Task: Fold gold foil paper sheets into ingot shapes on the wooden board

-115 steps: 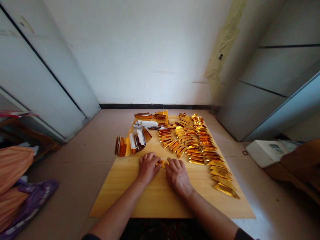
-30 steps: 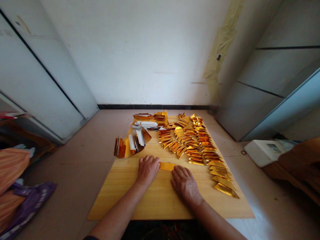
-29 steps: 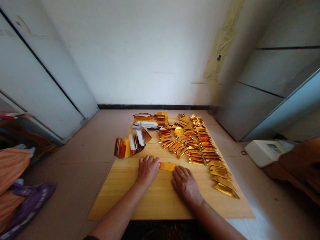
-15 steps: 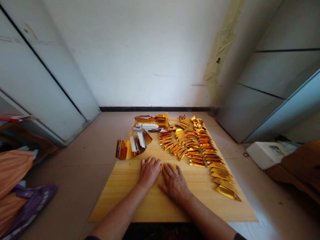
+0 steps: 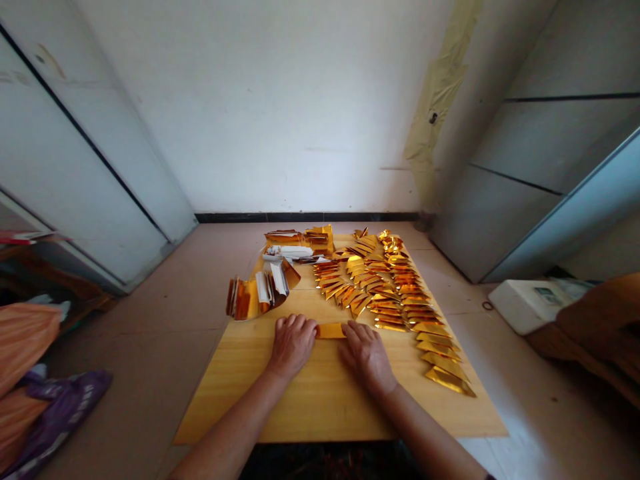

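A flat folded strip of gold foil paper (image 5: 330, 331) lies across the wooden board (image 5: 310, 407), between my two hands. My left hand (image 5: 293, 343) has its fingers curled over the strip's left end. At the right end, the fingers of my right hand (image 5: 366, 350) are bent and grip the paper, with the thumb mostly hidden beneath. To the right and beyond, many folded gold paper pieces (image 5: 353, 293) lie in overlapping rows. Behind my left hand stand loose stacks of gold-and-white paper sheets (image 5: 263, 290).
More gold and white paper (image 5: 300, 252) lies at the board's far left. A white box (image 5: 525, 307) stands on the floor to the right. Orange and purple bags (image 5: 65, 407) sit at the left. A wall and grey cabinets surround the board.
My right hand has slid right, from lying flat over the strip to its right end, uncovering the gold middle. My left hand still holds the left end. The view has shifted slightly.
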### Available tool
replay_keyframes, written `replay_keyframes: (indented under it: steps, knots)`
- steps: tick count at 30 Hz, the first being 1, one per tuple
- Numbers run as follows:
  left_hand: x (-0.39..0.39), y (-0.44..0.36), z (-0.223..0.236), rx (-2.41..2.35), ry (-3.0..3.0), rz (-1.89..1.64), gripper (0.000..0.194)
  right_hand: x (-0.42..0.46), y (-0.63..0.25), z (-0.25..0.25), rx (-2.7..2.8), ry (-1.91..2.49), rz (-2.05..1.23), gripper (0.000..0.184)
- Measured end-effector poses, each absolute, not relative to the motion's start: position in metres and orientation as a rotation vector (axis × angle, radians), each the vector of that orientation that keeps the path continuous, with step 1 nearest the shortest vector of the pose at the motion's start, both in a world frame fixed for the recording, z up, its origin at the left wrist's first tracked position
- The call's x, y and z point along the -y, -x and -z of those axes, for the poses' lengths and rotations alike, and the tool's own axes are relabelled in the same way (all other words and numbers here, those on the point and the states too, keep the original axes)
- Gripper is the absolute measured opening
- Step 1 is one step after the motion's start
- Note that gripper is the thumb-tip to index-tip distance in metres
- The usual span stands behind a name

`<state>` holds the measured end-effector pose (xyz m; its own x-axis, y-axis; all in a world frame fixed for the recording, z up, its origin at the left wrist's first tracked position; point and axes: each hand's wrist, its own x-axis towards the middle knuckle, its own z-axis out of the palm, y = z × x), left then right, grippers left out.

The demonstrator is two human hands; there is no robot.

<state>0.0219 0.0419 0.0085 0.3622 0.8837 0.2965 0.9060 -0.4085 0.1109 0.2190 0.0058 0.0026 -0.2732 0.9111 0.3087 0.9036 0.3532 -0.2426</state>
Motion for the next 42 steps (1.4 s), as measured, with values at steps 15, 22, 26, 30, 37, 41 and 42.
replay_keyframes:
  steps: [15,22,26,30,37,41,42]
  knots:
    - [-0.037,-0.021,-0.012,1.638,2.571,0.617,0.015,-0.026,-0.206,0.0,2.078,1.665,-0.038,0.032]
    - [-0.038,-0.017,-0.007,1.583,2.569,0.735,0.017,-0.024,-0.206,0.007,2.025,1.599,0.009,0.028]
    - [-0.037,-0.016,-0.005,1.522,2.559,0.81,0.016,-0.022,-0.206,0.005,2.043,1.612,0.095,0.022]
    - [-0.036,-0.015,-0.006,1.496,2.54,0.828,0.014,-0.021,-0.206,0.0,2.06,1.577,0.158,0.016]
    - [-0.036,-0.014,-0.003,1.421,2.593,0.856,0.017,-0.02,-0.207,0.002,2.081,1.52,0.182,0.014]
    - [-0.037,-0.015,0.0,1.346,2.695,0.841,0.019,-0.022,-0.209,0.005,2.076,1.448,0.079,0.015]
    - [-0.037,-0.015,0.0,1.346,2.711,0.835,0.018,-0.022,-0.21,0.006,2.068,1.442,0.032,0.015]
